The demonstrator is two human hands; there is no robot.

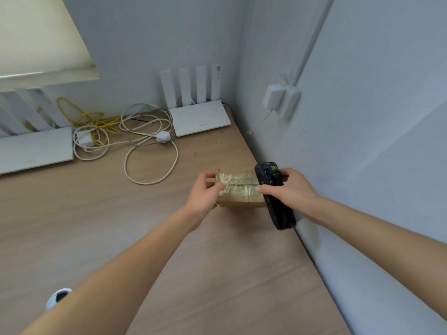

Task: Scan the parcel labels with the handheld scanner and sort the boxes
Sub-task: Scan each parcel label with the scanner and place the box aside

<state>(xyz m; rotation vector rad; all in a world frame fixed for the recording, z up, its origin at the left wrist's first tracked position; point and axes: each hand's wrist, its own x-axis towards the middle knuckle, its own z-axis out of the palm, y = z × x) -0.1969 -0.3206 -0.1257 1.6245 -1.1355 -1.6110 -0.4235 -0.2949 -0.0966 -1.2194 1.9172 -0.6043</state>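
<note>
At the far left of the counter [96, 213], a white router [33, 151] lies flat against the wall. Beside it, a tangle of white and yellow cables [125, 134] lies with a small white adapter [84, 139] and a white plug [163, 137] among it. A second white router [199, 117], four antennas upright, lies in the back corner.

My left hand [205, 192] holds the left end of the cardboard box [239, 189]; the fingers [208, 176] curl over its far top edge and the thumb presses on the taped top. The box rests on the counter near the right-hand wall, its top covered in glossy clear tape. No label can be made out on the faces shown.

My right hand [290, 189] grips the black handheld scanner [274, 194], fingers wrapped round its body, thumb on its near side. The scanner stands just beside the right end of the box, overlapping its edge; contact cannot be determined. On the right-hand wall, a white adapter [273, 96] sits in a socket.
</note>
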